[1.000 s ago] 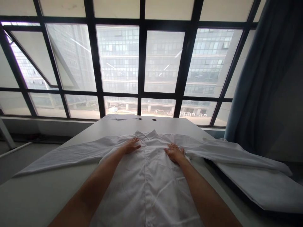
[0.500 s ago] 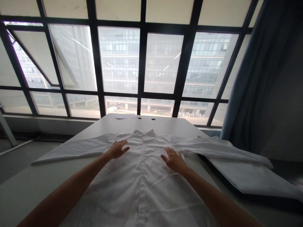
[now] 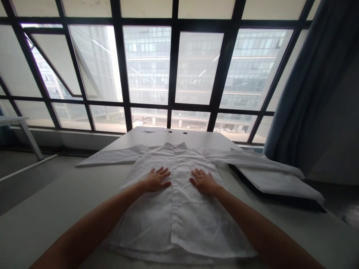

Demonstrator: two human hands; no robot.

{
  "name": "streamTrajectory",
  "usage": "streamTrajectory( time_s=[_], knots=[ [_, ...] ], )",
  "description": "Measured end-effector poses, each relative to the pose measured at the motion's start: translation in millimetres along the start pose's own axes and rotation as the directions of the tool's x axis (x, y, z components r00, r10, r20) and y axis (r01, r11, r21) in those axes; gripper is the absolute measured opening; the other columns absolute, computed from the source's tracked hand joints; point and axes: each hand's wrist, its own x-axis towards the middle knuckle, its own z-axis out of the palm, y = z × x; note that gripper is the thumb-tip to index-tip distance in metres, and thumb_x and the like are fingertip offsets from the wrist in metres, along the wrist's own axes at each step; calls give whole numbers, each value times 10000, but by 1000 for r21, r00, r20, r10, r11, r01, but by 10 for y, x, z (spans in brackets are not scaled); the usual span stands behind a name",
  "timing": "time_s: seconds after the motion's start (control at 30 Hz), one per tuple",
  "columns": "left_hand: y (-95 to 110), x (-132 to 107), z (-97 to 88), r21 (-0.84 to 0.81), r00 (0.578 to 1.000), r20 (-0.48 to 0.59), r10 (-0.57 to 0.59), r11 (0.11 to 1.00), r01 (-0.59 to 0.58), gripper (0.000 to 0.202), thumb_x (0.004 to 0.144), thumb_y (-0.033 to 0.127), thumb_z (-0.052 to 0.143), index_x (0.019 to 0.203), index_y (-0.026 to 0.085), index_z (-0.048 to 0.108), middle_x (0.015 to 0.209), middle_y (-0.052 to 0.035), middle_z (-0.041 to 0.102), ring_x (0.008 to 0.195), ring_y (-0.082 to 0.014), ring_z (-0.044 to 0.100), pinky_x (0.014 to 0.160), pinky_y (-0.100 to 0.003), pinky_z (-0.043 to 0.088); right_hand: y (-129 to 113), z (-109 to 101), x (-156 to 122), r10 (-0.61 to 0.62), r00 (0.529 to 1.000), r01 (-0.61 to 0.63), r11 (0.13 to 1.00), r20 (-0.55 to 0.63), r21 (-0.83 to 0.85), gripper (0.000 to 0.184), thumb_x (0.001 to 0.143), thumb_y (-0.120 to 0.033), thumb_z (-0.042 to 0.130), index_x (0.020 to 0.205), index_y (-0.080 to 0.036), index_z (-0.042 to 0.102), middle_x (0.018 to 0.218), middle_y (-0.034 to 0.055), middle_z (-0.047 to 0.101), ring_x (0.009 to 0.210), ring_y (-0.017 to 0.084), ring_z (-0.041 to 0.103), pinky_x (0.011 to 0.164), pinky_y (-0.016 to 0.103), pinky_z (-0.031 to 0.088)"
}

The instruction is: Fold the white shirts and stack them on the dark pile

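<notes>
The person's left hand (image 3: 156,180) lies palm down just left of the button placket (image 3: 174,213), fingers spread and gripping nothing; the right hand (image 3: 204,182) mirrors it just right of the placket, equally open, resting on the cloth without pinching any of it. How hard the palms press, I can't tell from here. Under them is a white long-sleeved dress shirt (image 3: 146,224), laid front up on the pale table (image 3: 56,201), the placket running down its middle. It looks light and soft to me, a thin woven fabric that would crease easily and drag along with a palm; nothing fragile, though it might slide a little on the smooth tabletop. The collar (image 3: 179,145), at the placket's far end, is probably the stiffest part, so I'd take hold at the shoulders either side of it. The hem (image 3: 213,255), at the placket's near end, seems floppy, better pinched at two points well out on each side. One sleeve (image 3: 109,156) reaches left of the placket; the other (image 3: 269,163) goes right, partly over a folded white cloth (image 3: 275,181). Well beyond the placket stands a black-framed window (image 3: 200,71)
</notes>
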Motion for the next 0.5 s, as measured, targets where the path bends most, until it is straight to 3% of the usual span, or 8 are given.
streamTrajectory(
  time_s=[0.1,0.17,0.27,0.33,0.4,0.5],
  knots=[
    [-42,-187,83,12,997,-6,73,997,-73,717,928,702,221,1524,304,235,1602,-68,144,1477,-283,89,1150,-543,38,11,48,-188,-34,999,33,999,9,40,673,959,-589,207,1522,-226,272,1609,71,159,1473,279,113,1131,564,124],
    [-160,-275,108,14,998,-9,59,998,-59,684,938,682,227,1515,316,262,1602,-54,160,1476,-262,111,1160,-498,54,37,63,-249,-39,999,40,998,-10,38,673,962,-585,209,1524,-220,270,1609,69,153,1477,263,104,1144,536,111],
    [-450,-342,78,17,989,-39,-146,989,147,635,949,645,244,1471,304,366,1577,-58,267,1456,-249,197,1152,-448,136,66,63,-270,-41,999,42,998,-23,40,661,963,-576,234,1520,-223,286,1605,70,166,1476,262,119,1149,519,116],
    [-670,-364,14,4,924,-89,-373,927,375,590,948,620,282,1412,297,454,1517,-61,392,1417,-253,290,1125,-430,218,77,61,-269,-48,998,50,997,-33,53,657,960,-575,251,1514,-225,304,1600,72,186,1473,263,135,1150,510,126],
    [-878,-393,-88,-25,815,-155,-559,827,562,538,940,589,341,1336,279,532,1428,-71,504,1357,-263,380,1082,-411,292,85,67,-269,-52,997,55,996,-48,72,650,957,-569,270,1506,-227,323,1594,75,209,1470,264,151,1150,507,133],
    [-1166,-500,-299,-67,654,-237,-719,684,727,481,923,528,416,1232,208,600,1310,-135,581,1262,-318,468,997,-438,376,101,88,-273,-53,995,61,993,-80,103,634,951,-559,301,1494,-235,353,1584,79,242,1465,258,174,1149,501,133]
  ],
)
